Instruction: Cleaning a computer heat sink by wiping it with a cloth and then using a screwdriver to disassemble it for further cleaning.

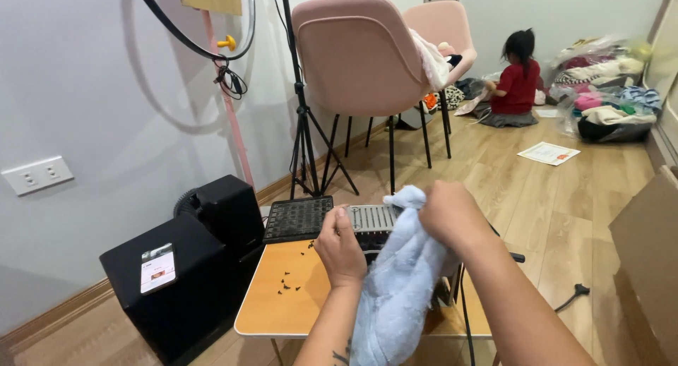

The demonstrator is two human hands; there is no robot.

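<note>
My right hand (452, 214) grips the top of a fluffy light blue cloth (399, 288) that hangs down over the small wooden table (282, 306). My left hand (341, 247) rests on the grey metal part (371, 218) of a device at the table's far edge, thumb on its ribbed surface. A black perforated panel (296, 218) lies next to it on the left. Several small black screws (288, 287) are scattered on the tabletop near my left hand. The cloth hides the device's lower part.
A black box (191, 295) with a phone (157, 268) on top stands left of the table. Two pink chairs (357, 55) and a tripod (305, 126) stand behind. A person in red (517, 84) sits on the floor among piles of clothes (607, 91). A cardboard sheet (646, 253) leans at right.
</note>
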